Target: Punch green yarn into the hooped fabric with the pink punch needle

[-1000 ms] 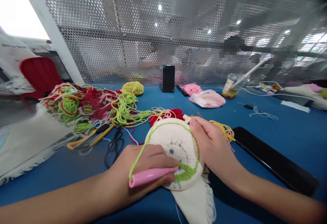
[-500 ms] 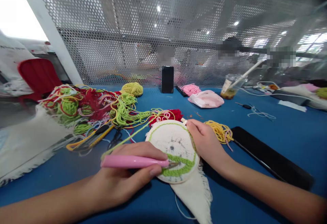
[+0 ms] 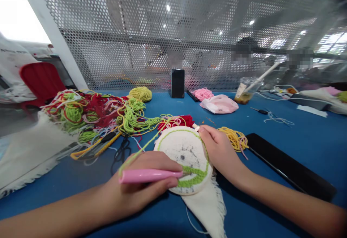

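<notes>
A round embroidery hoop (image 3: 173, 131) with pale cloth stretched across it lies on a blue table (image 3: 284, 136), just in front of the person, with a tail of frayed cloth (image 3: 203, 212) trailing from its near edge. The right hand (image 3: 219, 151) grasps the hoop's right edge, fingers curled over the rim and close to its small pale clasp (image 3: 196, 127). The left hand (image 3: 143, 180) grips a pink needle tool (image 3: 149, 175) like a pen, level across the hoop, with its metal tip touching the cloth at a curved band of green stitches (image 3: 192, 178). A green yarn strand (image 3: 138, 154) runs from the tool's back end, up and to the left of the hoop.

Just past the hoop sits a red yarn clump (image 3: 176, 122), and a yellow yarn bundle (image 3: 234, 139) lies just to its right. A black flat board (image 3: 287, 165) lies further right. To the left of the hoop spreads a tangled heap of green, red and yellow yarn (image 3: 78, 111), with black scissors (image 3: 120, 151) near its edge. Well beyond the hoop stand a black phone (image 3: 178, 83), a pink plastic bag (image 3: 219, 104) and a plastic cup with a straw (image 3: 244, 96)
</notes>
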`<action>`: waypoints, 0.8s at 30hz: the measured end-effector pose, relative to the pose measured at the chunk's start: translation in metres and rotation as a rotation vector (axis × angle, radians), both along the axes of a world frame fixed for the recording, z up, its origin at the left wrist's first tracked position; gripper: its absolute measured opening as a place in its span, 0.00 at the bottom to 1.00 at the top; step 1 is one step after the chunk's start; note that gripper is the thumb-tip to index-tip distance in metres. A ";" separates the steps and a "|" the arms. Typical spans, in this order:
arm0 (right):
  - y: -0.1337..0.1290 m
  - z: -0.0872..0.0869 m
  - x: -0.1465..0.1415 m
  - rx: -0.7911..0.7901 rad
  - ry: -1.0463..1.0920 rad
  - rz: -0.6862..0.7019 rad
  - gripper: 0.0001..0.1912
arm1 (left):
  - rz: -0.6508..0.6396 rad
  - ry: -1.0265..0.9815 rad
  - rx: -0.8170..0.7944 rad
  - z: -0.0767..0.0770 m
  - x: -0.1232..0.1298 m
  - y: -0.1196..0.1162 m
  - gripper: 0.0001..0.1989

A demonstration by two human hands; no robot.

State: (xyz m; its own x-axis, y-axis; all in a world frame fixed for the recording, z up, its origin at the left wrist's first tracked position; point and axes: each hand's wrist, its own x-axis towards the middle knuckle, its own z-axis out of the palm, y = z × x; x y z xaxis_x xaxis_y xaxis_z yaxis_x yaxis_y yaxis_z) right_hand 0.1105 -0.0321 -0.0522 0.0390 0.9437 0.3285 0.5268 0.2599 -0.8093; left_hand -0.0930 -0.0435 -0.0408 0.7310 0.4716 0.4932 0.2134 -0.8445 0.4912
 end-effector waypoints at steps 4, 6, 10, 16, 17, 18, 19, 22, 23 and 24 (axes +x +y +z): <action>-0.013 0.014 -0.007 0.047 0.032 -0.008 0.13 | -0.043 0.136 0.147 -0.006 0.006 0.001 0.12; -0.017 0.018 -0.008 0.062 0.035 -0.006 0.13 | -0.003 0.188 0.155 -0.009 0.008 0.001 0.12; -0.013 0.012 -0.005 0.037 -0.002 -0.003 0.14 | -0.053 0.143 0.042 -0.005 0.008 0.001 0.13; 0.000 -0.002 0.001 0.014 -0.015 0.003 0.15 | -0.009 -0.089 -0.153 0.004 0.000 -0.003 0.10; 0.001 -0.002 0.002 0.012 -0.011 0.004 0.15 | -0.007 -0.112 -0.156 0.004 -0.001 -0.003 0.10; 0.001 -0.003 0.002 0.010 -0.010 0.002 0.15 | -0.010 -0.124 -0.157 0.004 -0.002 -0.003 0.11; 0.001 -0.003 0.002 0.010 -0.011 0.002 0.16 | -0.016 -0.125 -0.157 0.003 -0.003 -0.003 0.11; 0.001 -0.003 0.002 0.011 -0.018 0.004 0.16 | -0.031 -0.095 -0.166 0.004 -0.002 -0.002 0.11; 0.001 -0.003 0.002 0.009 -0.019 0.003 0.16 | -0.029 -0.089 -0.165 0.004 -0.002 -0.002 0.11; 0.001 -0.004 0.003 0.008 -0.018 0.002 0.16 | -0.025 -0.080 -0.163 0.005 -0.001 -0.002 0.11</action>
State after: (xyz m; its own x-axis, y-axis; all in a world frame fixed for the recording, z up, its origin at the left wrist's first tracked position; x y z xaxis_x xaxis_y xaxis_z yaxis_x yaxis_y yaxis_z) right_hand 0.1130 -0.0306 -0.0560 0.0307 0.9411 0.3367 0.5410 0.2676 -0.7973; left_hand -0.0942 -0.0457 -0.0360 0.7049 0.5320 0.4691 0.1480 -0.7572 0.6363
